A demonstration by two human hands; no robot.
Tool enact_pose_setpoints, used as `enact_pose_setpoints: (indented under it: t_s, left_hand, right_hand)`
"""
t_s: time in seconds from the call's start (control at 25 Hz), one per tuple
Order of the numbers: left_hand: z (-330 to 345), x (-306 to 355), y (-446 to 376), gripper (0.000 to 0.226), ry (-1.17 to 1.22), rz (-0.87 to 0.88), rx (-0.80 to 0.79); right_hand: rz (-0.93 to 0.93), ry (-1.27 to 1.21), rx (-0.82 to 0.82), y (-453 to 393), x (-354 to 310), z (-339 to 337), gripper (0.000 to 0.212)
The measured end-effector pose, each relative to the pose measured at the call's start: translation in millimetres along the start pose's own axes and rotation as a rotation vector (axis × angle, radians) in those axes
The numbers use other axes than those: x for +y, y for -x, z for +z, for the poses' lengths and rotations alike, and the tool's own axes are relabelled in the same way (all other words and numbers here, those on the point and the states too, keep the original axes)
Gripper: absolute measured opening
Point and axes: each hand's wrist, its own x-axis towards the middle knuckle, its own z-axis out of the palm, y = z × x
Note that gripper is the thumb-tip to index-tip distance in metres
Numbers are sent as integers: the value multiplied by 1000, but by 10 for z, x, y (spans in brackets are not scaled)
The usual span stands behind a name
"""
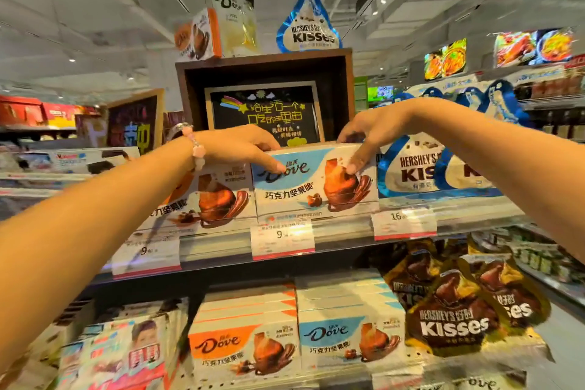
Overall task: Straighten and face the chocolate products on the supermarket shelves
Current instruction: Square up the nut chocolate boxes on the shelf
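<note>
A blue and white Dove box [297, 190] stands at the front of the top shelf [342, 231], facing me. My left hand [243, 146] grips its upper left corner, thumb on the front and fingers over the top. At the upper right corner, my right hand [364, 136] holds the same box, thumb on the front panel and fingers over the top edge. An orange Dove box [218, 196] stands directly left of it, partly hidden by my left forearm. Blue Hershey's Kisses bags [418, 171] sit to the right.
Price tags [282, 239] hang along the shelf rail. The lower shelf holds orange [243, 348] and blue Dove boxes [351, 342], dark Kisses bags [456, 326] and Kinder packs [126, 355]. A chalkboard sign [266, 114] in a wooden box stands behind, with products on top.
</note>
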Motion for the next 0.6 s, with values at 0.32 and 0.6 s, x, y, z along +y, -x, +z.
enact_pose_setpoints:
  t_s: [0.32,0.6]
  left_hand:
    - [11,-87,-4,75,140,-13,-46]
    - [-24,-129,-25,94,343,-49,-46]
  right_hand:
    - [-24,-178,-126,25,-34,-47,60]
    - [-121,-289,-90,-50,128,-2,52]
